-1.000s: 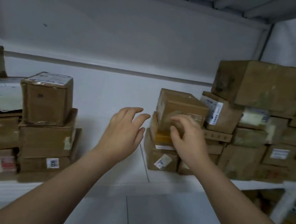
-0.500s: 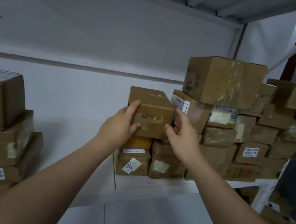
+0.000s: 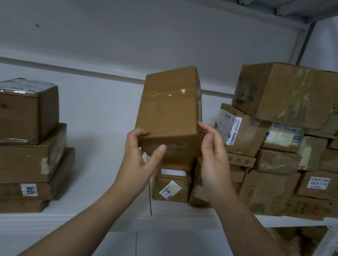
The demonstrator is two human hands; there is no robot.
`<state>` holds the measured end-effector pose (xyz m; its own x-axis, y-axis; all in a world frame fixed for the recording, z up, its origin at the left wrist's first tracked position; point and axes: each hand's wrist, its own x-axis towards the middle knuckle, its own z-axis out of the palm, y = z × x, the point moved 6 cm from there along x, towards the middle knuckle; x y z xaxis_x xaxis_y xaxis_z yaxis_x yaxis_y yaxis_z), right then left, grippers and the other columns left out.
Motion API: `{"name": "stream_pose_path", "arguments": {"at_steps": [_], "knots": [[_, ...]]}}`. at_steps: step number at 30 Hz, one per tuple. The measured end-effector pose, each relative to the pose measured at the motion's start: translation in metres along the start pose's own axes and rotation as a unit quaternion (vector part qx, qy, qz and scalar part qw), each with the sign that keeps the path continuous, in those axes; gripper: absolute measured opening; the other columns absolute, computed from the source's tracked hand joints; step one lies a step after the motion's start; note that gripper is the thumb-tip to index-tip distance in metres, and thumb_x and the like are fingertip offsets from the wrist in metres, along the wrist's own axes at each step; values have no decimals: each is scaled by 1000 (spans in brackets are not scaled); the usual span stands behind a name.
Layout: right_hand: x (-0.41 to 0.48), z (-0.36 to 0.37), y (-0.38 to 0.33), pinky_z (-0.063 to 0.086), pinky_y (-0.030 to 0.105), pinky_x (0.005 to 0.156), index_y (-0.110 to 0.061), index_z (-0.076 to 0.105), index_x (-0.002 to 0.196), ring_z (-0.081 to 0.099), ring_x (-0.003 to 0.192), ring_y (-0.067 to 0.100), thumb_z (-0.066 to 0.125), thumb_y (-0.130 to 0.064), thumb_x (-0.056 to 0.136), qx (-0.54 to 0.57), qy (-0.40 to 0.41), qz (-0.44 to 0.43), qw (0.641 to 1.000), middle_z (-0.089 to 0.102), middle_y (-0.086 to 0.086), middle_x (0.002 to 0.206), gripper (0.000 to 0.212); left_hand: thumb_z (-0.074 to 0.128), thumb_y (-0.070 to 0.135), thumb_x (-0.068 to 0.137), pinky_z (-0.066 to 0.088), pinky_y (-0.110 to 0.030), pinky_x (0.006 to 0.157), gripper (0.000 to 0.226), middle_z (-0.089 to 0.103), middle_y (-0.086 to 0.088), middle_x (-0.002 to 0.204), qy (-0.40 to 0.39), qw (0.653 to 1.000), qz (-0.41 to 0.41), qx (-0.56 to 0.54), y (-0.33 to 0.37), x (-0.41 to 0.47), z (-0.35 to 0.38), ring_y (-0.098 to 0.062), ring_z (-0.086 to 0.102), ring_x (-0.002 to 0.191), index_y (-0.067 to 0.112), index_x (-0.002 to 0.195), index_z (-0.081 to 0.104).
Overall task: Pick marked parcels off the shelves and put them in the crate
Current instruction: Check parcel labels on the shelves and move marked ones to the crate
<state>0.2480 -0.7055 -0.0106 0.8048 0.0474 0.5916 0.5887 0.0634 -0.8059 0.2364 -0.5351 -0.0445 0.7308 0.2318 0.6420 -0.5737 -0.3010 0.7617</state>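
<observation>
so the parcel is up in the air between both hands, off the shelf and tilted so its top leans away and a bit to the right. it's plain brown cardboard with a strip of tape across the face turned toward the camera, and no label on the faces i can see.

the left hand grips the lower left corner, thumb pressed on the near bottom face and the other fingers curled round the edge behind it. the right hand holds the lower right edge, bent fingertips on the side of the box; its thumb isn't clear to me.

right under the grip is a short stack, with a small box wearing a white sticker at the bottom. just right of the right hand there's a box with a blue and white label, and above that a big scuffed carton on top of a packed pile. well off to the left of the left hand is another stack, a taped box on top and one marked 1206 lower down.
</observation>
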Motion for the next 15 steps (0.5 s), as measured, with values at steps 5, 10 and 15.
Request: {"name": "stream_pose_path", "arguments": {"at_steps": [5, 10, 15], "knots": [[0, 4, 3, 49, 47, 96, -32, 61, 96, 60, 107, 20, 63, -29, 90, 7, 111, 26, 993, 62, 7, 114, 7, 60, 57, 76, 42, -13, 93, 43, 25, 11, 111, 82, 996, 38, 1, 14, -10, -24, 10, 36, 105, 35, 99, 32], [-7, 31, 2, 45, 41, 104, -15, 56, 125, 63, 111, 14, 71, -38, 71, 161, -18, 103, 981, 67, 0, 119, 60, 43, 77, 70, 36, -21, 97, 51, 39, 1, 111, 69, 996, -41, 33, 15, -3, -41, -4, 42, 110, 33, 93, 35], [-20, 46, -11, 50, 17, 87, -21, 42, 132, 59, 108, -2, 77, -11, 77, 74, -18, 10, 997, 58, -4, 123, 66, 48, 88, 61, 41, -36, 103, 71, 48, 10, 125, 3, 997, -60, 39, 34, -3, -39, -7, 48, 118, 39, 112, 49]]}}
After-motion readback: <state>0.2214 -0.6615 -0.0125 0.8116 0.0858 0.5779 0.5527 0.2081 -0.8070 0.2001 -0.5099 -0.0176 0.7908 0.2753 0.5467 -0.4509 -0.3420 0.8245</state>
